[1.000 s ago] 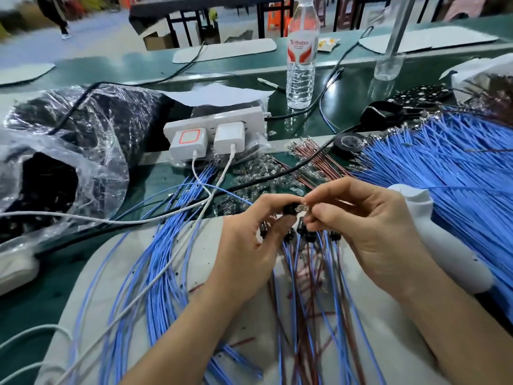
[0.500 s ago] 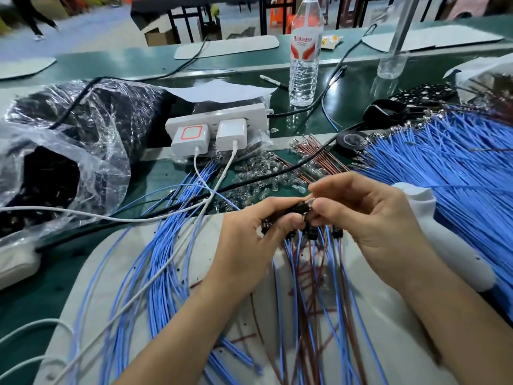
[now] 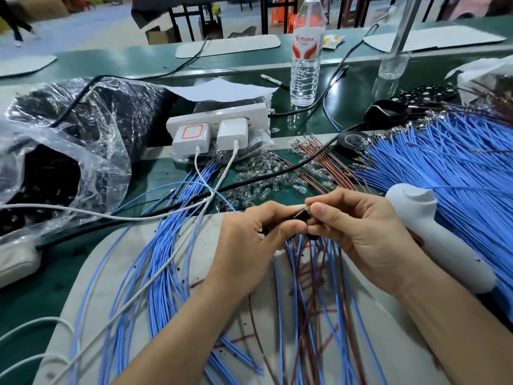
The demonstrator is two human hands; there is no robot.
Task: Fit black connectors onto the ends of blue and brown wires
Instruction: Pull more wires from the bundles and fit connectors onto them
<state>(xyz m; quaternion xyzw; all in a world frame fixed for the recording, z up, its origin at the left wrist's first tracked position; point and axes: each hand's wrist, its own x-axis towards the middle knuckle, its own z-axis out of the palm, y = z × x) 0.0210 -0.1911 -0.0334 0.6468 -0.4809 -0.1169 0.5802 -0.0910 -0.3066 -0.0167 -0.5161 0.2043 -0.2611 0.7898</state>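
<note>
Closer together now, left hand [image 3: 249, 245] and right hand [image 3: 369, 237] both pinch the black connector [image 3: 301, 215] between them. Its long axis runs hand to hand, right end slightly raised; blue and brown wires [image 3: 291, 257] hang beneath.

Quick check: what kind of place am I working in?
Likely a wire-harness assembly workshop: heaps of blue wires, a bag of black parts, long green benches, left hand and right hand pinching a black connector.

Hands: two, left hand [image 3: 249, 245] and right hand [image 3: 366, 234]. Black connector [image 3: 301, 214] pinched between them: one. Water bottle [image 3: 305, 65]: one. Power strip [image 3: 216, 118]: one. White chargers [image 3: 191, 137]: two. Black tape roll [image 3: 351, 140]: one. White handheld tool [image 3: 433, 240]: one. Blue wires [image 3: 444, 162], brown wires [image 3: 319, 165]: too many to count.
</note>
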